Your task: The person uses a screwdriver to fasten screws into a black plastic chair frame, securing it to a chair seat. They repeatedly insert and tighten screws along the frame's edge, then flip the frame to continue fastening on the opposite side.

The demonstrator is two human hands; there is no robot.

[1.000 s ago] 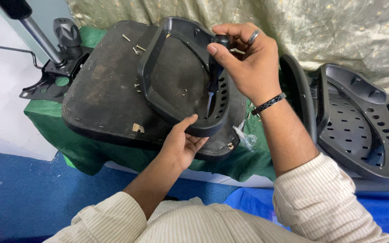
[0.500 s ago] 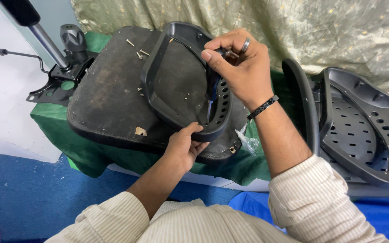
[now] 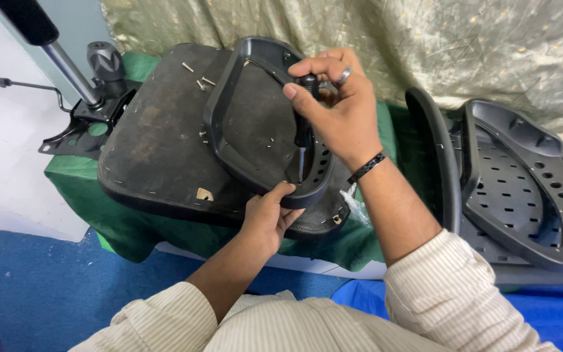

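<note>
At frame centre our left hand [image 3: 270, 215] pinches the near rim of the armrest [image 3: 229, 140], which lies on the seat base [image 3: 158, 150], while our right hand [image 3: 333, 107] is wrapped tight around a screwdriver [image 3: 303, 133] standing upright inside the armrest's right edge. The screwdriver tip is hard to make out against the black plastic. Screws [image 3: 200, 78] lie near the seat base's upper edge; at right, stacked shells [image 3: 522, 189] crowd in and run off the frame.

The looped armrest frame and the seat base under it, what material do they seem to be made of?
The armrest frame looks like moulded black plastic: smooth, slightly glossy, with cut slots. The seat base seems to be board under dark, dusty fabric, though I cannot be sure; a pale chipped spot and staples show at its edge.
</note>
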